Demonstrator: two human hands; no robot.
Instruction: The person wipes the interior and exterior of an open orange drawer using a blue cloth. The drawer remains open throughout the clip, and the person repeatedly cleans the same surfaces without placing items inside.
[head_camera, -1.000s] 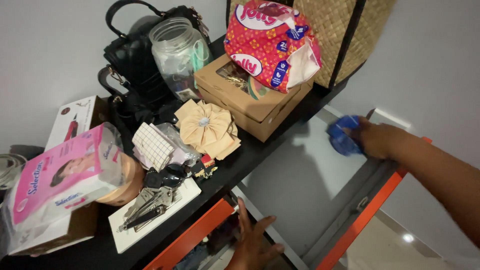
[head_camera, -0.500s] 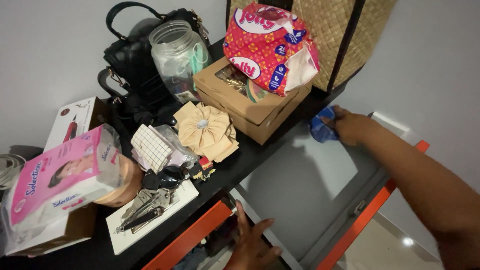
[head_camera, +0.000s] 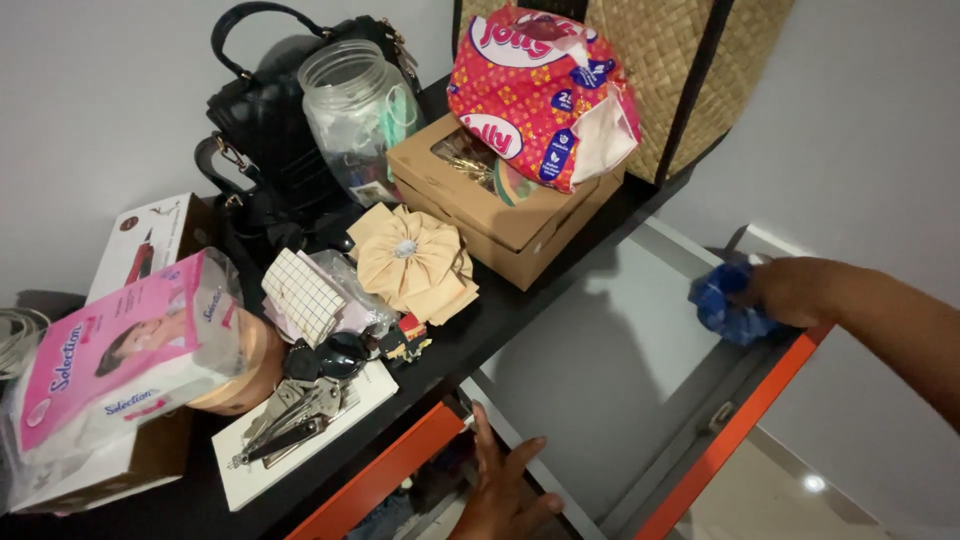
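My right hand (head_camera: 790, 290) grips a crumpled blue cloth (head_camera: 725, 303) and presses it on the grey bottom of an open drawer (head_camera: 620, 370), at its far right corner near the orange front (head_camera: 730, 440). My left hand (head_camera: 500, 490) rests with fingers spread on the drawer's near left edge, under the black shelf (head_camera: 470, 335). It holds nothing.
The black shelf carries a black handbag (head_camera: 275, 130), a clear jar (head_camera: 355, 110), a brown cardboard box (head_camera: 500, 215) under a red tissue pack (head_camera: 540, 90), a beige paper flower (head_camera: 412, 260), keys (head_camera: 290, 410), a pink pack (head_camera: 120, 350) and a woven basket (head_camera: 690, 60).
My right hand has slid the blue cloth from the drawer's back corner toward the right front corner. The left hand has stayed on the drawer edge.
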